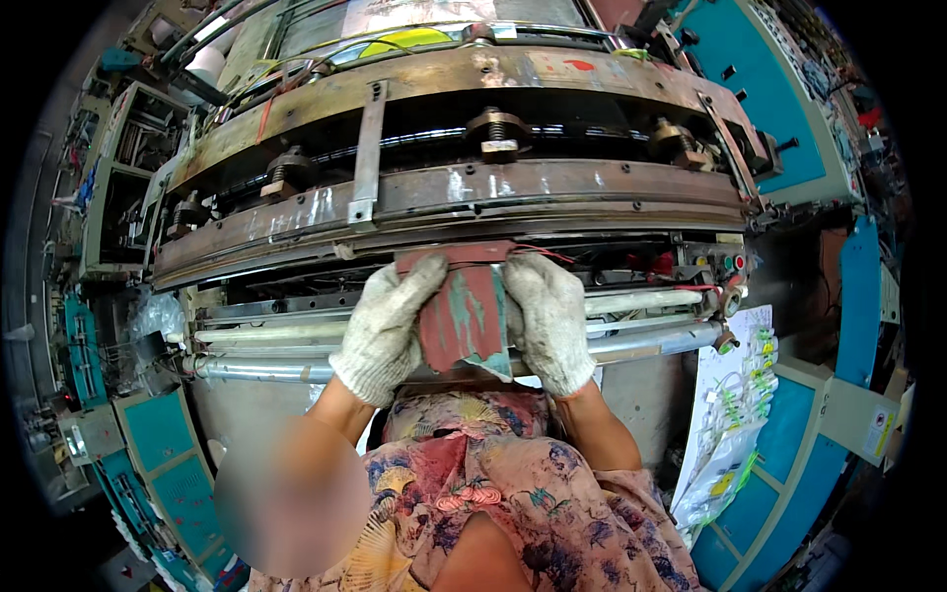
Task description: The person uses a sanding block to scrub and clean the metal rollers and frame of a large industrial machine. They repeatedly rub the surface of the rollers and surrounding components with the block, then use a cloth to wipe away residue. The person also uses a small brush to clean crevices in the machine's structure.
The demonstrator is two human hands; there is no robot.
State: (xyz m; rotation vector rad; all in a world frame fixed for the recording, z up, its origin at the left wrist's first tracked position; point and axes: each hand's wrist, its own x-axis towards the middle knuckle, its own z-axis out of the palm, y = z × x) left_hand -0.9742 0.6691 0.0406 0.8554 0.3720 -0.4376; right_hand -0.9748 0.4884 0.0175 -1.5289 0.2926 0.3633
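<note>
A piece of reddish-brown sheet (459,321) with worn green patches and a ragged lower edge hangs between my hands, in front of the machine's long metal bar. A straight brown strip runs across its top; whether it is a fold or a separate piece I cannot tell. My left hand (390,321), in a white knitted glove, is closed on the upper left of the sheet, its thumb lying on the front. The right edge is held by my right hand (548,318), in a matching soiled glove. Fingers behind the sheet are hidden.
A heavy metal machine (424,187) with spring bolts spans the view ahead. Pale rollers (281,368) run below the bar. At right are a control box with push buttons (735,263) and a white board with plastic packets (725,395). Teal cabinets (163,429) stand on both sides.
</note>
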